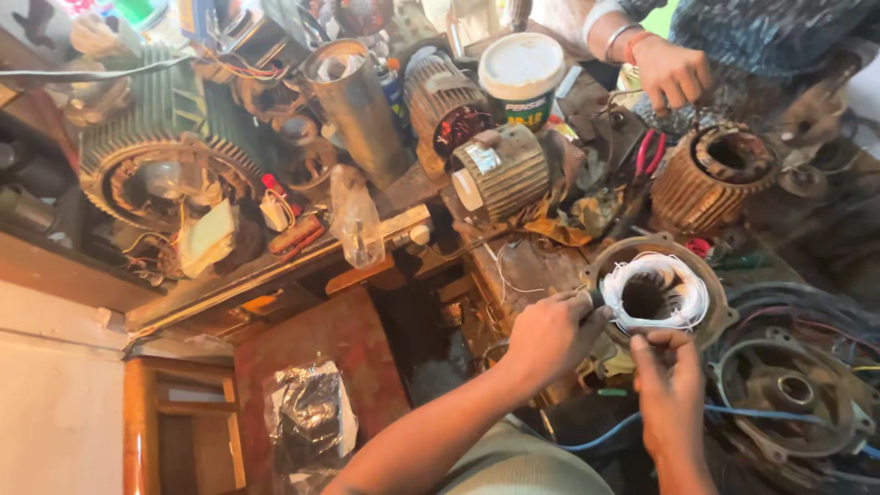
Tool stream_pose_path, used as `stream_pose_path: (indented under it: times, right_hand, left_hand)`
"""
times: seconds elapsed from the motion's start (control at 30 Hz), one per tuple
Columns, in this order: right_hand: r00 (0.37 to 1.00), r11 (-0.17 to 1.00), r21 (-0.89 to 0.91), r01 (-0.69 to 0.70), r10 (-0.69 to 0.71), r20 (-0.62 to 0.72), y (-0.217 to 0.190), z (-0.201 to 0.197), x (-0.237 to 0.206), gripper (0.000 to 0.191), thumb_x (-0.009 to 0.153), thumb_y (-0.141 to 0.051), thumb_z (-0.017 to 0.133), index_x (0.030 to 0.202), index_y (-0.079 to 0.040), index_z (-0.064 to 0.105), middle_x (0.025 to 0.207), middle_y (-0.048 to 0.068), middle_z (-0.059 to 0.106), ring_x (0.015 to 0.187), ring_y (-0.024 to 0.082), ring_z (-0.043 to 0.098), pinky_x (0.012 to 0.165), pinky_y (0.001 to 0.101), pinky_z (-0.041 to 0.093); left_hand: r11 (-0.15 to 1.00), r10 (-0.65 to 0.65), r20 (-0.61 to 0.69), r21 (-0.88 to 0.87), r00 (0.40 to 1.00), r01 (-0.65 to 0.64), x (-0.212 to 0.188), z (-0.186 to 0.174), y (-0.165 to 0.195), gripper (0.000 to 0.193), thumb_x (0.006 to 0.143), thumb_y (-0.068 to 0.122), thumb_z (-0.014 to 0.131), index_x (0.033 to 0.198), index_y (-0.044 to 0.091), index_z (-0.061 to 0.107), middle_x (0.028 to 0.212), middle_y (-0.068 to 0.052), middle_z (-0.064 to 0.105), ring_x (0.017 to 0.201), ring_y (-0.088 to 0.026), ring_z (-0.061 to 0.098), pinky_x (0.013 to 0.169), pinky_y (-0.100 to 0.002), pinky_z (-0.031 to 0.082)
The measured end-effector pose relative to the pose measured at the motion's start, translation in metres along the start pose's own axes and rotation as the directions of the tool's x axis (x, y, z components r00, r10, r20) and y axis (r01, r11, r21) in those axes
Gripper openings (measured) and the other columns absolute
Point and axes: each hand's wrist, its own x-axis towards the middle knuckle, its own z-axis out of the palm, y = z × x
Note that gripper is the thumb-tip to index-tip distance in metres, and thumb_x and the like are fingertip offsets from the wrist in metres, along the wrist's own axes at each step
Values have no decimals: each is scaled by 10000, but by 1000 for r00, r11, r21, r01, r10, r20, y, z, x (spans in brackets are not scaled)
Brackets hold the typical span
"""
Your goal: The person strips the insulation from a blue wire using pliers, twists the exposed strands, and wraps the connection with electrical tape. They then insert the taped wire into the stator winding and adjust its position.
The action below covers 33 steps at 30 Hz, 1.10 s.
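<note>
Two hands worked a motor stator on a crowded repair bench.

Large finned motor housing [156,160] sat at ten o'clock, white-lidded tub [521,78] at twelve. Left hand [550,337] closed around a tool handle; right hand [667,390] pinched white winding [662,293] in the stator [655,289] at three o'clock. A co-worker's hand [674,73] rested at one o'clock.

Place: a motor repair workshop, cramped and cluttered.
Bench: a worn, grimy workbench [513,266] buried under parts.
Motors: a large finned motor housing [156,137] opened up, a small finned motor [500,170], and a copper-wound stator [710,179] by another person's hand [674,73].
Rewinding: a stator with white winding [655,293] lies in front of me.
Tools: red-handled pliers [649,151].
Supplies: a white-lidded tub [521,78], loose wires [807,312], a motor end cover [793,390].
</note>
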Motion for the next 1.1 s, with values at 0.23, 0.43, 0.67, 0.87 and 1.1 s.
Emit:
stream_pose_path:
  times: [0.23, 0.43, 0.67, 0.87, 1.1]
  right_hand:
    - [987, 966, -235, 106, -73, 146, 20, 14, -3, 213, 981, -201, 614, 1122, -82, 507, 772, 58, 626, 596, 164, 606, 560, 294, 475]
    - [985, 987, -21, -161, 163, 64, 2, -25, 31, 190, 998, -233, 657, 1071, -85, 564, 929, 2, 614, 781, 88, 561, 649, 251, 458]
    - [909, 991, -75, -111, 131, 396, -21, -11, 46, 231, 998, -201, 616, 1215, -124, 624, 807, 50, 638, 625, 173, 554, 579, 308, 457]
    - [806, 542, -596, 592, -405, 432, -39, -11, 28, 375, 900, -90, 655, 1264, -166, 608, 919, 162, 737, 820, 360, 710, 660, 453, 538]
    - [745, 519, -535, 666, -502, 441, -27, -18, 35, 497, 824, -8, 627, 1274, -218, 643, 913, 149, 729, 844, 360, 723, 711, 448, 552]
  left_hand:
    - [993, 0, 169, 114, 986, -19, 8, 11, -9, 337, 1019, 340, 576, 874, 67, 710, 899, -182, 704, 846, -407, 692, 761, -522, 539]
    - [903, 416, 96, 73, 904, -423, -14, -12, -32, 325, 947, 180, 616, 1257, 79, 606, 1118, -140, 619, 863, -369, 670, 695, -453, 537]
    - [732, 616, 44, 338, 787, -592, -19, -14, -27, 471, 898, 94, 641, 1369, 83, 638, 1153, -73, 609, 804, -216, 611, 678, -358, 527]
    - [763, 590, -30, 349, 807, -545, -15, -7, -24, 367, 893, 109, 661, 1256, 52, 667, 1199, -93, 622, 853, -233, 629, 720, -374, 539]
    - [985, 36, 138, -172, 990, -12, 1, -5, -16, 219, 870, 160, 725, 1074, 91, 758, 934, -163, 749, 833, -337, 712, 744, -411, 543]
